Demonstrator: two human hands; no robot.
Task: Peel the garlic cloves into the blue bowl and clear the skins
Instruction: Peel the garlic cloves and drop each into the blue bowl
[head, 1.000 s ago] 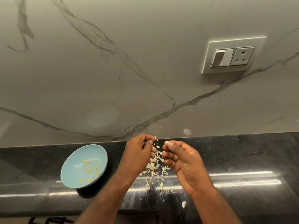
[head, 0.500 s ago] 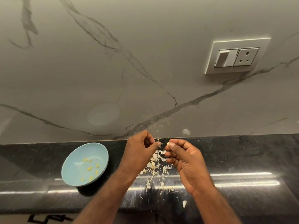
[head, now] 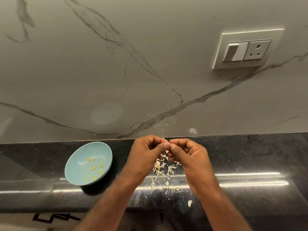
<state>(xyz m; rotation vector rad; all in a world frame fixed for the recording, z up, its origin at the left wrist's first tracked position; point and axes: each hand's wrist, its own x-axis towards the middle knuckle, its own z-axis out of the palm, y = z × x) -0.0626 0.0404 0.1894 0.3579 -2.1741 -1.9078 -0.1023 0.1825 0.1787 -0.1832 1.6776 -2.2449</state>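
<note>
My left hand (head: 146, 155) and my right hand (head: 188, 155) meet thumb to thumb above the black counter, fingers curled in. A small garlic clove (head: 171, 145) is pinched at the fingertips of my right hand, and my left thumb presses against it. Most of the clove is hidden by the fingers. Below the hands lies a scatter of pale garlic skins (head: 162, 172). The blue bowl (head: 75, 165) sits to the left of my left hand and holds several peeled yellowish cloves (head: 93, 167).
The black counter (head: 250, 155) runs along a marble wall (head: 116, 72). A switch and socket plate (head: 246, 49) is on the wall at upper right. One loose skin piece (head: 190, 203) lies near the counter's front edge.
Both hands have drawn closer together; the thumbs, apart a second ago, now touch at the clove. The bowl and the skins have stayed in place.
</note>
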